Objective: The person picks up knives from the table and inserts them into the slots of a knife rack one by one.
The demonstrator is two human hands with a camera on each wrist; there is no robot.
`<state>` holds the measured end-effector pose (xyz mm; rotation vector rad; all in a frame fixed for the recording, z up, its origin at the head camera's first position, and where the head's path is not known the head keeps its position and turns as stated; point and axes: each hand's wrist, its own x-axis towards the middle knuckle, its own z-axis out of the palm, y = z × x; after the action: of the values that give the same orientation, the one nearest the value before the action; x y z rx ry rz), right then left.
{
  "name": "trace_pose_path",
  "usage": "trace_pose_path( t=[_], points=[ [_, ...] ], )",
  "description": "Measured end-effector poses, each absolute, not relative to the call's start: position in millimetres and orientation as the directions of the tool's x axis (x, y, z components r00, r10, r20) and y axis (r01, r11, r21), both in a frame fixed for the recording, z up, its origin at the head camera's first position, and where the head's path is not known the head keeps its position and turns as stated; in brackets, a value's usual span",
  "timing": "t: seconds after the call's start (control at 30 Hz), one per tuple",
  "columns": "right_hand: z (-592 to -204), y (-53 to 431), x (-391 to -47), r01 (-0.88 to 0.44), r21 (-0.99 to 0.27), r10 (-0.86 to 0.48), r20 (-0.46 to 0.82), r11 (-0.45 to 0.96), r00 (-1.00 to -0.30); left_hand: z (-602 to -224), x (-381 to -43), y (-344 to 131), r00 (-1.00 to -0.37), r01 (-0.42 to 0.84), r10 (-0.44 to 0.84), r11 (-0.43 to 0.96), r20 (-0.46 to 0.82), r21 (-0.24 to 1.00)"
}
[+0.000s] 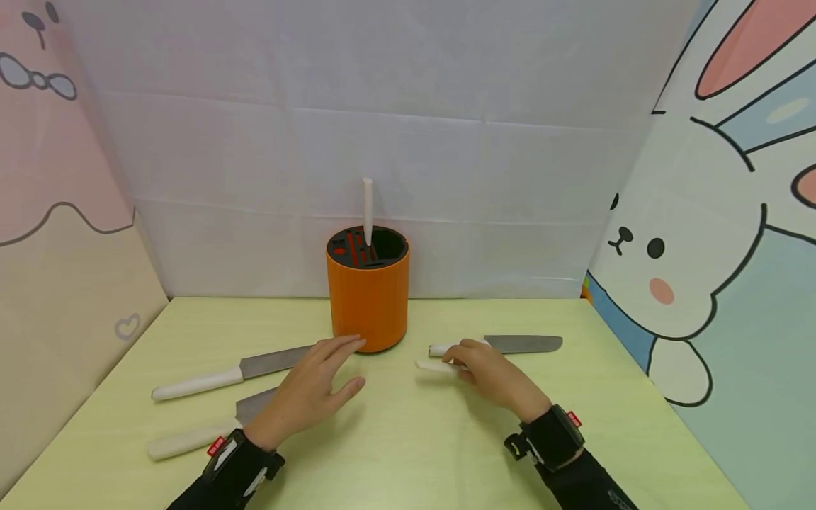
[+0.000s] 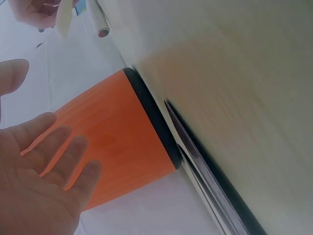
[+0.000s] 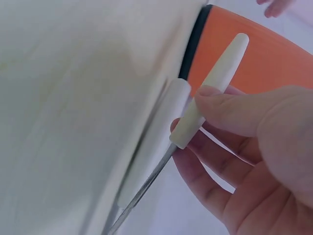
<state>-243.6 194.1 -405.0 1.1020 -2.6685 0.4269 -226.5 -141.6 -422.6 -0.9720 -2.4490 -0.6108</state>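
My right hand [image 1: 487, 375] pinches a knife by its white handle [image 3: 222, 71] between thumb and fingers. A thin metal blade runs down from that handle in the right wrist view. Just behind it on the table lies another white-handled knife [image 1: 525, 344], its blade toward the right. My left hand [image 1: 304, 400] has its fingers spread and holds nothing; its fingertips overlap the lower front of the orange knife block [image 1: 367, 304] in the head view. One white handle [image 1: 367, 205] stands upright in the block's black slotted top.
Two more knives with white handles lie on the left of the pale table [image 1: 395, 453]: a slimmer one [image 1: 210, 382] and a broader one [image 1: 191, 439], their blades partly hidden by my left hand. A white cloth wall [image 1: 255, 156] stands behind, with cartoon-printed panels [image 1: 720, 283] at both sides.
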Motion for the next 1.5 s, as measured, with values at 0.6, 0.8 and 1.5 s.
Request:
trace_pose_path(
  t=[0.6, 0.8, 1.5],
  points=[
    [-368, 171, -232, -0.692, -0.368, -0.497, 0.498, 0.622, -0.711, -419, -224, -144, -0.682, 0.702, 0.526, 0.665, 0.508, 0.255],
    [-358, 164, -228, -0.694, -0.426, -0.465, 0.527, 0.580, -0.712, -419, -225, -143, -0.670, 0.713, 0.530, 0.654, 0.519, 0.253],
    [-344, 147, -223, -0.656, -0.596, -0.326, 0.574, 0.463, -0.751, -420, -225, -142, -0.689, 0.699, 0.518, 0.660, 0.507, 0.275]
  ],
)
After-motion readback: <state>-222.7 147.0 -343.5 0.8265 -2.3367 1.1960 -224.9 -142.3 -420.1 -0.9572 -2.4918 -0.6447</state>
